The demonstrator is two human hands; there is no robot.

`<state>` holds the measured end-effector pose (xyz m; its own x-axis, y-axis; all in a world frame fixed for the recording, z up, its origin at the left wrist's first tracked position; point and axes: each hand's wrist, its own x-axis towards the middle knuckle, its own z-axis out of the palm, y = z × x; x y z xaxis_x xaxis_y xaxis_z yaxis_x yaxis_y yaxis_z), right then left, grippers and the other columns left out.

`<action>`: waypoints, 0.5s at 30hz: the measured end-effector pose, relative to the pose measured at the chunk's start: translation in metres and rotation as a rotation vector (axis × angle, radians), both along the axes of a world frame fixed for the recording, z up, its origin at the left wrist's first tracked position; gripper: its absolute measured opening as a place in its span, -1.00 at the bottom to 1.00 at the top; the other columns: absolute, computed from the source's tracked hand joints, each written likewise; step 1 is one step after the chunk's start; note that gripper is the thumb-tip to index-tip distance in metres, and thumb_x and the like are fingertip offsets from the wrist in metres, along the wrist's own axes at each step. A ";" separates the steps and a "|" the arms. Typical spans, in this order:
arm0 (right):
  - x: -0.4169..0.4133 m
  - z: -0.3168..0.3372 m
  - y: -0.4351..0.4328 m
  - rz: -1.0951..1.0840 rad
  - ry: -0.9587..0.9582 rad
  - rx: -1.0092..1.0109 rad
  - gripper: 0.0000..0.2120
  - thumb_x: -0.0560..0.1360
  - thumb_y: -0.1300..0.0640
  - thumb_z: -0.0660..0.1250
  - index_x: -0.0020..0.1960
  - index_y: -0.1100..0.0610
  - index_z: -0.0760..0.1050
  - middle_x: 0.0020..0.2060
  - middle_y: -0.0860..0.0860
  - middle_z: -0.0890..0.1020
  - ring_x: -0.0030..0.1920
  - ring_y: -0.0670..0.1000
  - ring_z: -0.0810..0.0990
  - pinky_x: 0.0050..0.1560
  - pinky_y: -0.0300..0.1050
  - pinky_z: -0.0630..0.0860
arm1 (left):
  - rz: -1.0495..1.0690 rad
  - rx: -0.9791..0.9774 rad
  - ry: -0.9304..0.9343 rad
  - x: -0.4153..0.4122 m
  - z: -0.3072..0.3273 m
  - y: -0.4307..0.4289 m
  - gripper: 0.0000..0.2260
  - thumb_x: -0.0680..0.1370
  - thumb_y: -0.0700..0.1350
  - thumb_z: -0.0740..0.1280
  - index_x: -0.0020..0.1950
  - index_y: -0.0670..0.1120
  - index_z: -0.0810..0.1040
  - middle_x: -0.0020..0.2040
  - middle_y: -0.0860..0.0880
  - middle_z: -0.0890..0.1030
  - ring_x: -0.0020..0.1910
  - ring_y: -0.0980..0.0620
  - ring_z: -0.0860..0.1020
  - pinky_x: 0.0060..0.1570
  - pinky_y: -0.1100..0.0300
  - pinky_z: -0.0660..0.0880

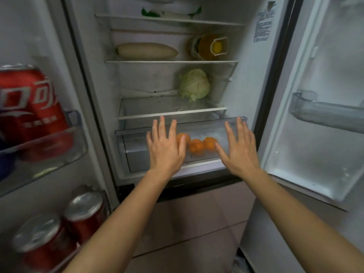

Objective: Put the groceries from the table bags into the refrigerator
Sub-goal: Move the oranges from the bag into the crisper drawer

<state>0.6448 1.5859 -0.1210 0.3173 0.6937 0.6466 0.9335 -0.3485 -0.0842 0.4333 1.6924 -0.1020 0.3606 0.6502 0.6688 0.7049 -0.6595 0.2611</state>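
Both doors of the refrigerator stand open, and its lit white inside fills the view. On the left door at 9 o'clock a red can in a clear door bin bears large white Chinese characters over a white ribbon stripe; the small line beneath is too blurred to read. Two more red cans stand lower, at 7 o'clock. A printed sticker on the inner wall at 1 o'clock is too small to read. At 12 o'clock a green and white package lies on the top shelf. One shelf down lie a white radish and, to its right, a yellow bottle on its side with the cap facing out. A cabbage sits on the third shelf. The right door at 3 o'clock carries a clear bin. Three oranges lie in the clear drawer at the centre, seen through its front. The left hand and right hand lie flat over that front, fingers straight, spread and holding nothing, tips above the rim. The oranges sit between the hands, the leftmost partly hidden behind the left thumb.
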 end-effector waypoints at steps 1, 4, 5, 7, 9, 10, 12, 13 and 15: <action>-0.003 0.005 -0.007 0.002 -0.006 0.012 -0.27 0.59 -0.32 0.01 0.62 0.08 0.09 0.61 0.22 0.02 0.60 0.25 0.02 0.54 0.27 0.10 | 0.006 0.010 0.010 -0.006 0.003 -0.008 -0.45 0.62 0.17 0.07 0.53 -0.09 0.33 0.58 -0.22 0.20 0.57 -0.24 0.11 0.44 -0.30 0.18; -0.009 0.021 -0.022 0.020 0.013 0.048 -0.26 0.59 -0.31 0.04 0.63 0.06 0.03 0.61 0.21 -0.02 0.60 0.23 -0.01 0.56 0.24 0.05 | 0.019 0.063 0.045 -0.022 0.012 -0.038 -0.44 0.61 0.18 0.05 0.53 -0.08 0.32 0.58 -0.22 0.18 0.57 -0.23 0.11 0.45 -0.28 0.17; -0.012 0.024 -0.027 0.042 0.026 0.061 -0.26 0.59 -0.31 0.06 0.63 0.05 0.01 0.62 0.21 -0.03 0.61 0.22 -0.03 0.56 0.24 0.04 | 0.029 0.091 0.055 -0.029 0.013 -0.050 -0.45 0.62 0.17 0.06 0.53 -0.08 0.33 0.58 -0.22 0.18 0.57 -0.23 0.12 0.45 -0.28 0.17; -0.021 0.023 -0.037 0.101 0.051 0.082 -0.26 0.59 -0.30 0.07 0.63 0.05 -0.01 0.62 0.19 -0.05 0.61 0.20 -0.06 0.57 0.24 0.02 | 0.056 0.129 0.052 -0.044 0.007 -0.074 -0.46 0.62 0.16 0.09 0.52 -0.10 0.34 0.57 -0.22 0.20 0.56 -0.24 0.14 0.44 -0.27 0.20; -0.031 0.012 -0.049 0.186 0.086 0.092 -0.26 0.61 -0.27 0.11 0.63 0.05 -0.03 0.62 0.18 -0.07 0.62 0.18 -0.08 0.57 0.22 -0.01 | 0.119 0.137 0.026 -0.059 -0.007 -0.100 -0.47 0.62 0.14 0.12 0.50 -0.11 0.37 0.56 -0.22 0.23 0.55 -0.23 0.18 0.42 -0.27 0.24; -0.037 0.003 -0.056 0.233 0.113 0.084 -0.26 0.61 -0.25 0.15 0.63 0.05 -0.03 0.62 0.18 -0.08 0.62 0.17 -0.08 0.58 0.21 -0.01 | 0.160 0.128 0.022 -0.066 -0.018 -0.115 -0.48 0.62 0.14 0.13 0.50 -0.10 0.37 0.56 -0.22 0.24 0.55 -0.23 0.18 0.41 -0.27 0.25; -0.050 -0.021 -0.070 0.313 0.171 0.077 -0.26 0.61 -0.23 0.18 0.63 0.05 -0.02 0.62 0.18 -0.06 0.61 0.19 -0.04 0.57 0.21 0.01 | 0.224 0.076 0.018 -0.079 -0.042 -0.146 -0.48 0.62 0.14 0.13 0.51 -0.08 0.36 0.57 -0.20 0.22 0.56 -0.21 0.16 0.43 -0.26 0.23; -0.059 -0.037 -0.079 0.354 0.202 0.064 -0.26 0.60 -0.23 0.17 0.63 0.06 0.00 0.62 0.18 -0.05 0.61 0.20 -0.02 0.57 0.21 0.02 | 0.267 0.031 0.028 -0.086 -0.056 -0.165 -0.48 0.62 0.15 0.11 0.52 -0.07 0.34 0.58 -0.18 0.21 0.57 -0.20 0.14 0.45 -0.25 0.21; -0.079 -0.072 -0.102 0.426 0.286 0.015 -0.26 0.58 -0.25 0.13 0.63 0.07 0.01 0.62 0.17 -0.06 0.61 0.19 -0.02 0.56 0.22 0.02 | 0.351 -0.072 0.081 -0.105 -0.082 -0.204 -0.47 0.62 0.17 0.07 0.54 -0.04 0.30 0.60 -0.15 0.16 0.58 -0.16 0.10 0.48 -0.21 0.16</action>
<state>0.5662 1.4839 -0.1935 0.1738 0.7914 0.5860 0.9314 0.0611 -0.3588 0.3286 1.4880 -0.1836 0.1575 0.7880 0.5952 0.9052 -0.3561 0.2319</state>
